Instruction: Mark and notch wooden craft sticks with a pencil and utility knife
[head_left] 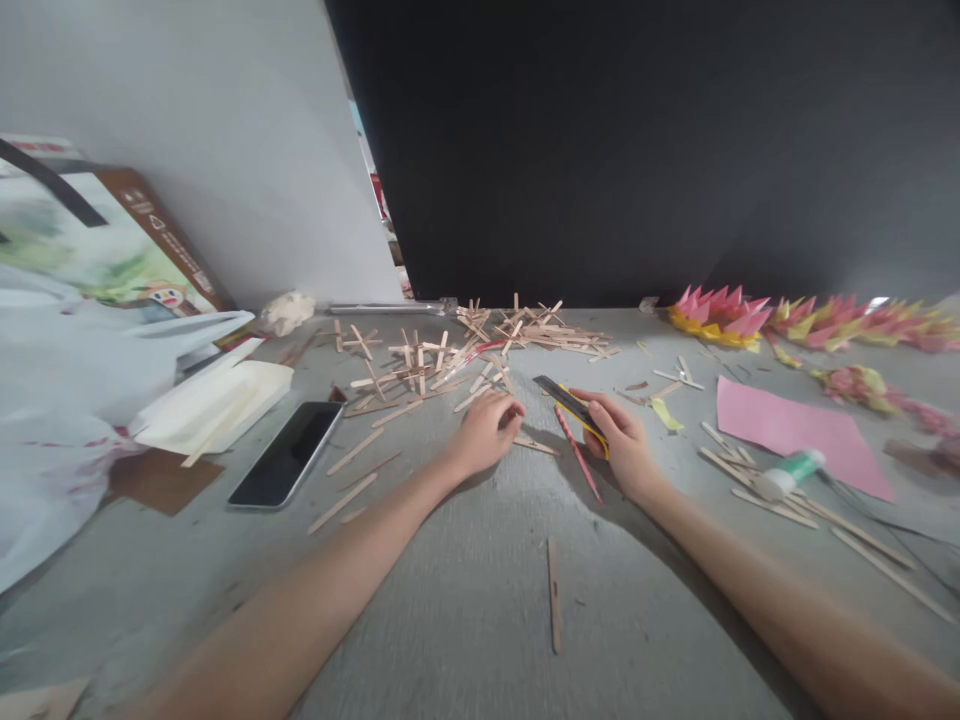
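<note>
My right hand (621, 440) is wrapped round a yellow and black utility knife (576, 405), its dark front end pointing up and left. Beneath the knife lies a red patterned pencil (577, 455) on the grey table. My left hand (489, 432) rests on the table with its fingers curled in; whatever they may hold is hidden. Close to its fingertips is a short wooden craft stick (536, 446). Just beyond sits a heap of craft sticks (547, 330), some joined into crosses. One single craft stick (554, 595) lies nearer to me.
On the left are a phone (286, 455), a cream paper tray (217, 405) and a white plastic bag (60, 420). To the right lie pink paper (799, 435), a glue stick (791, 474), loose sticks and pink-yellow folded paper pieces (720, 318). A black panel (637, 150) stands behind.
</note>
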